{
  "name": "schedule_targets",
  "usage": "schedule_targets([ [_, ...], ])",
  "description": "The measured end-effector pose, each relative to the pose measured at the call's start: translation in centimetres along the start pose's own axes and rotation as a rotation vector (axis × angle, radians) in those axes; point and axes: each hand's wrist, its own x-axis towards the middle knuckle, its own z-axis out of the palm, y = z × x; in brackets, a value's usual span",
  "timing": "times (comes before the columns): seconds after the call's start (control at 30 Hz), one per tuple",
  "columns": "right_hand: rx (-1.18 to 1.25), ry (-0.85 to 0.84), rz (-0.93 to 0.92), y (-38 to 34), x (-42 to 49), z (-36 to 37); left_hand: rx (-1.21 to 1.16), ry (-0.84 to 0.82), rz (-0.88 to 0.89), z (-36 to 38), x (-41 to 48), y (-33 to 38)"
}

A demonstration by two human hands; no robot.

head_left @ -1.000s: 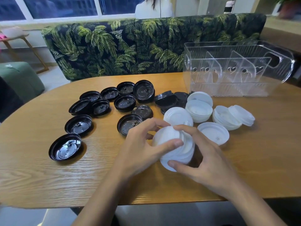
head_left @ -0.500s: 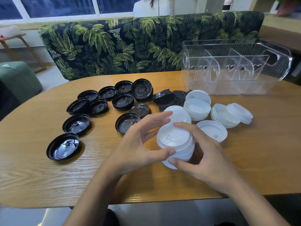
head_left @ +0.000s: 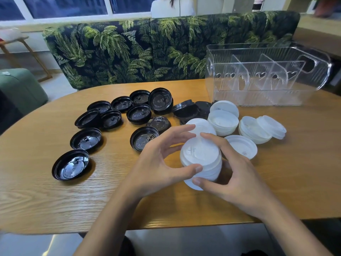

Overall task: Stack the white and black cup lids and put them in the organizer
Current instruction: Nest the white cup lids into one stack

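Note:
A stack of white lids (head_left: 201, 159) stands on the wooden table (head_left: 55, 196) in front of me. My left hand (head_left: 158, 163) touches its near side with the thumb, while its fingers stretch out above the stack's left. My right hand (head_left: 234, 174) holds the stack from the right, index finger on the top rim and thumb at the base. More white lids (head_left: 223, 122) lie just behind, singly and in small piles. Several black lids (head_left: 140, 113) are scattered to the left. The clear organizer (head_left: 262, 76) with dividers stands at the back right.
A leaf-patterned sofa (head_left: 147, 48) runs behind the table, and a person in white sits beyond it. A green pouf (head_left: 18, 87) is on the floor at the left. The table's near edge is just below my forearms.
My left hand's fingers have lifted off the top of the white stack and straightened out; only the thumb stays on it. The right hand keeps its hold. The camera has shifted slightly.

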Motion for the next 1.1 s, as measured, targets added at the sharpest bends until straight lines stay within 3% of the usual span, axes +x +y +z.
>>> schedule_targets([
  [0.4, -0.020, 0.012, -0.040, 0.5, 0.0, -0.3, -0.041, -0.034, -0.036, 0.5, 0.0, -0.4],
  [1.1, -0.091, -0.072, -0.004, 0.6, -0.3, -0.4, 0.113, 0.041, 0.004, 1.3, 0.0, 0.2],
])
